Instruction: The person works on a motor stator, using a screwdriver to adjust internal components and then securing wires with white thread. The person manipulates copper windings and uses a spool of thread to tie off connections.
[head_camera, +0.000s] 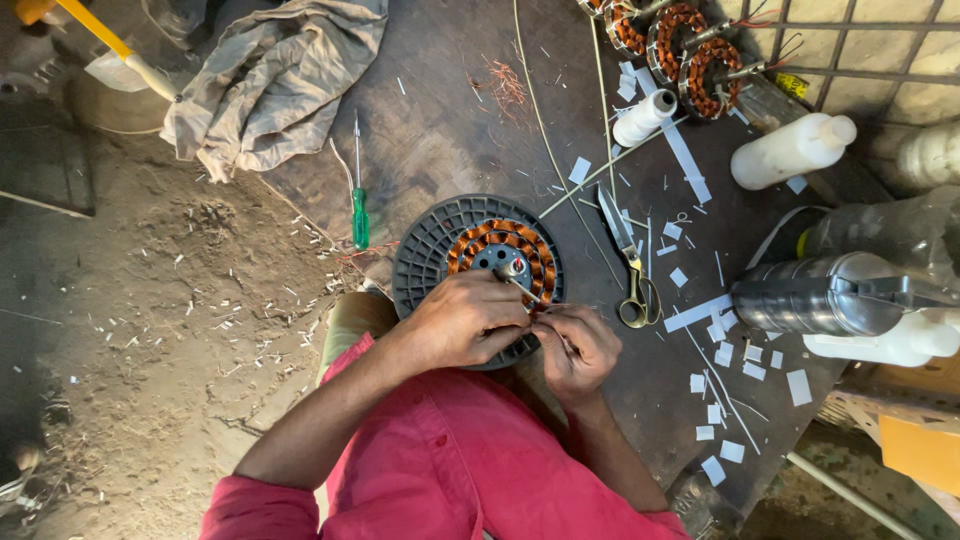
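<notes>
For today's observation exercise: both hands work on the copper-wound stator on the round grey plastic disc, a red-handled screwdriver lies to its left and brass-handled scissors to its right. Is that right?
One detail is wrong: the head view shows the screwdriver has a green handle, not red. The rest stands: left hand and right hand at the copper-wound stator on the round grey plastic disc, brass-handled scissors to its right.

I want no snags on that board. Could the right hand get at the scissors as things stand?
Probably yes. The scissors lie flat on the dark board just beyond the right hand, with only paper scraps between. That hand is busy at the copper-wound stator, though.

a green-handled screwdriver (359, 205), scissors (628, 262), a thread spool (643, 117), a white bottle (792, 150) and crumpled cloth (275, 80).
</notes>
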